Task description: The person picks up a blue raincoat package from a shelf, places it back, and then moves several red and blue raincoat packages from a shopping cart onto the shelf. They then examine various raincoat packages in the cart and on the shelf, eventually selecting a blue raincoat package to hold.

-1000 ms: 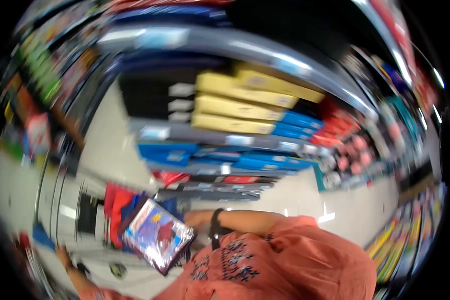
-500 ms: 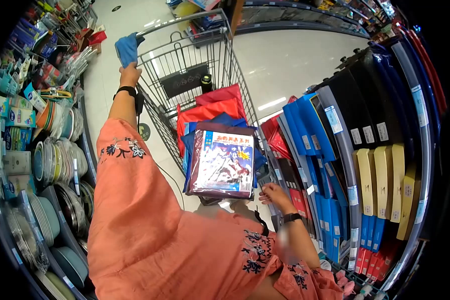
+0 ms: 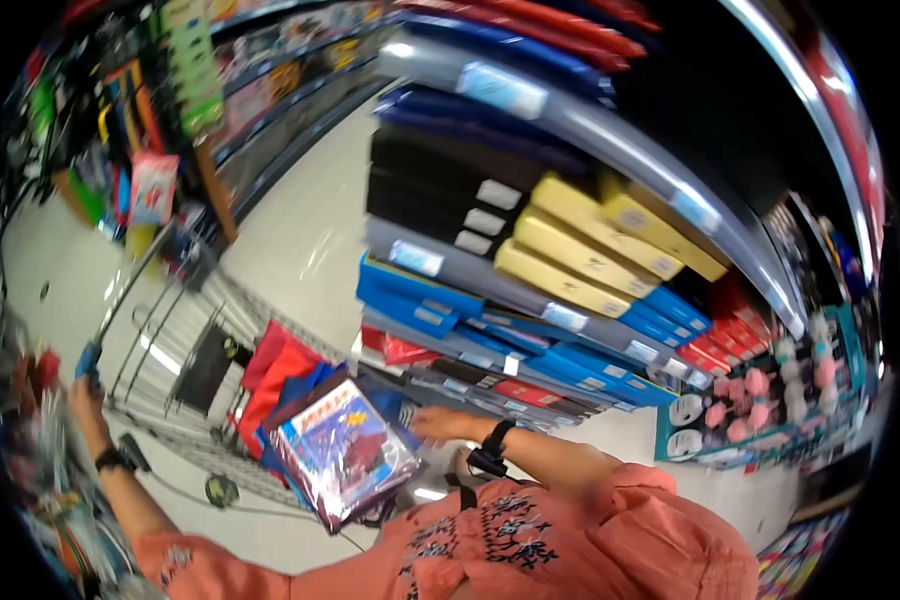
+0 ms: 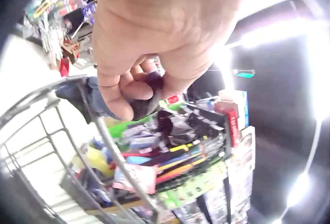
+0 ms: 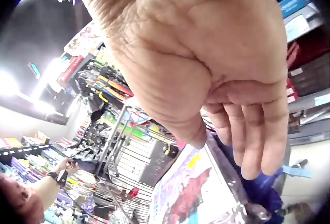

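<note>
A glossy wrapped packet (image 3: 345,450) lies in a wire cart (image 3: 202,372). Just beside it, a person's right hand (image 3: 445,425) hangs loose, empty; I can't tell whether they touch. The left hand (image 3: 87,405) grips blue cloth (image 3: 89,358) at the handle (image 3: 135,283); gentle steering should stop the packet sliding. Beneath it lie red and blue bundles (image 3: 260,400).

A wire shopping cart (image 3: 200,372) carries piled red goods (image 3: 267,380) and blue goods (image 3: 313,384).
</note>
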Tool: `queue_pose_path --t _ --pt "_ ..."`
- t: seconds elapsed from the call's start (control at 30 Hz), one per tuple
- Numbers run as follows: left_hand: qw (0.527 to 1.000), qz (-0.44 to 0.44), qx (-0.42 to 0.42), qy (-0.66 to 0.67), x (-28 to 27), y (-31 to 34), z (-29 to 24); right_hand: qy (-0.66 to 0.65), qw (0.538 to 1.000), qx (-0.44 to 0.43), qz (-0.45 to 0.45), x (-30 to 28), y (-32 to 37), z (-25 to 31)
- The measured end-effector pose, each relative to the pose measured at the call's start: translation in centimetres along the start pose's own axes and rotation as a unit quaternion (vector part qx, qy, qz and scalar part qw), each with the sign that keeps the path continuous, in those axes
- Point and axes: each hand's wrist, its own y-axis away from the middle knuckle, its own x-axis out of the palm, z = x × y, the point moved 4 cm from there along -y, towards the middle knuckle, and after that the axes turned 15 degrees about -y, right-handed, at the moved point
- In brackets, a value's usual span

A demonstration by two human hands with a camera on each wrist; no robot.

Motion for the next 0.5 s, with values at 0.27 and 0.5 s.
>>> queue_pose_path --t 0.27,0.5 --pt "0.955 0.117 0.26 0.084 9.3 26.1 -33.6 0.079 0.917 -0.39 -0.005 4.7 10.5 17.7" --pt "0.873 0.341 0.309 0.16 18.7 44.9 -43.3 -0.021 0.847 -0.524 0.092 6.5 23.5 23.8"
